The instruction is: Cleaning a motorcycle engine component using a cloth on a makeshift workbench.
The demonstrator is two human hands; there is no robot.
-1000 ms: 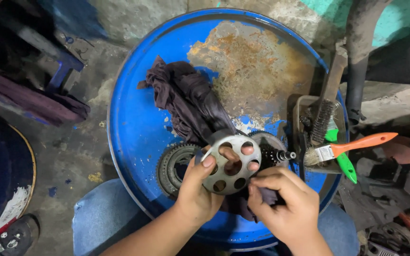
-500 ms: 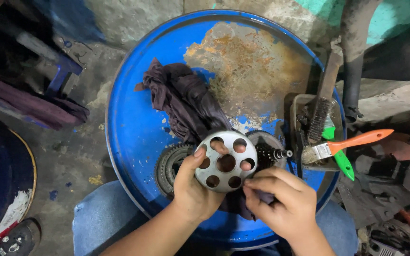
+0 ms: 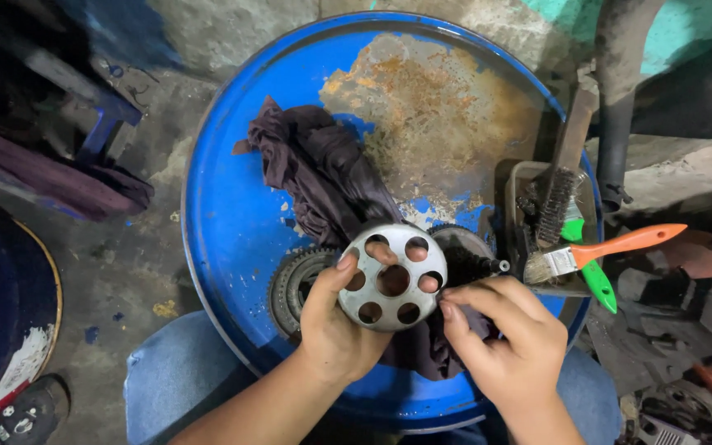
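Note:
My left hand (image 3: 333,325) grips a round grey metal disc (image 3: 391,278) with several holes, fingertips poking through from behind. It is held just above a blue drum lid (image 3: 232,214). My right hand (image 3: 504,342) touches the disc's right edge and pinches part of a dark purple rag (image 3: 323,173) that trails across the lid. A toothed gear (image 3: 294,284) lies on the lid under my left hand. Another dark round part (image 3: 465,247) sits just behind the disc.
A small tray (image 3: 529,177) on the lid's right edge holds a wire brush (image 3: 560,189), an orange-handled paintbrush (image 3: 603,249) and a green-handled brush (image 3: 595,280). Rust patches mark the lid's far half. Metal scrap lies at right, a dark drum (image 3: 2,330) at left.
The disc has turned in my left hand to face the camera more squarely. My right hand stayed at its right edge with the rag.

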